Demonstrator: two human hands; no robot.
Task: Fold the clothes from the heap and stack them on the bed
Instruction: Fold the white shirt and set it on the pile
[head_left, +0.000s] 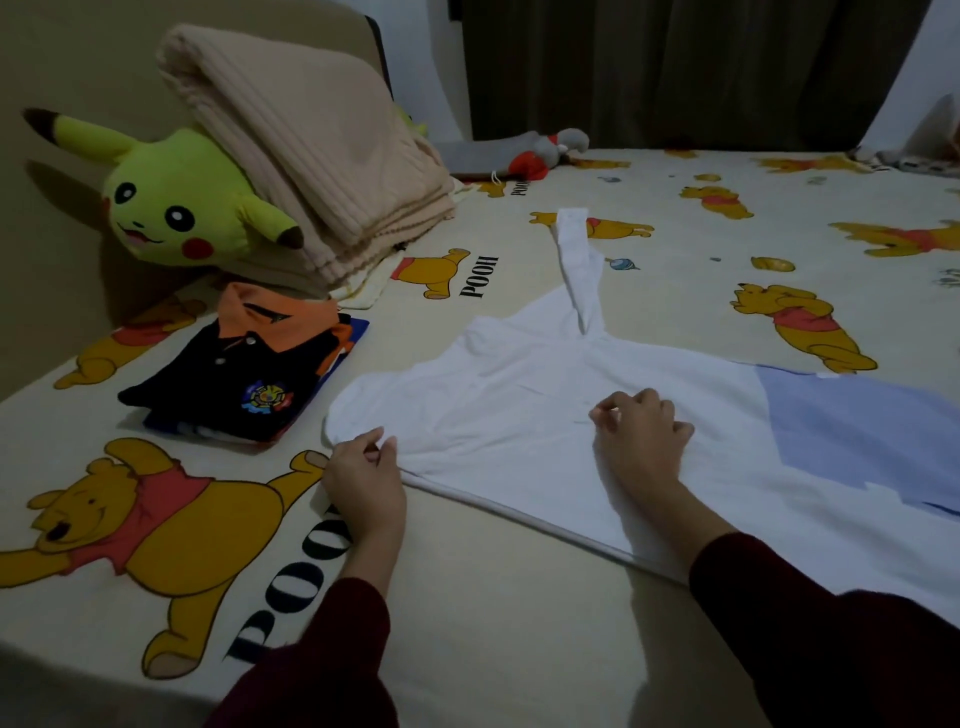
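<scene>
A wide bed (493, 597) covered by a cream sheet printed with yellow cartoon bears in red shirts is seen from above, from the viewpoint of a person in dark maroon sleeves. A white cotton garment with a pale blue panel (597, 415) is spread flat on the sheet in the middle of the view, its narrow white sleeve or strap pointing away toward the far side of the bed. The left hand (363, 478) is placed at the garment's near left edge, where a fold of white cloth is pinched between thumb and curled fingers. The right hand (641, 436) is laid on top of the garment near its centre, fingers bent, and a small tuck of fabric appears to be nipped at the fingertips, though this cannot be told for certain. Just left of the garment, apart from it, a small stack of folded clothes (244, 379) is set on the sheet, topped by a black polo shirt with an orange collar and a round colourful badge. Behind the stack, a yellow plush toy with red cheeks and black-tipped ears (171, 202) is leaned against a folded beige ribbed blanket (311, 150). A grey and red soft toy (545, 150) is lying at the far edge, below dark curtains (675, 67).
</scene>
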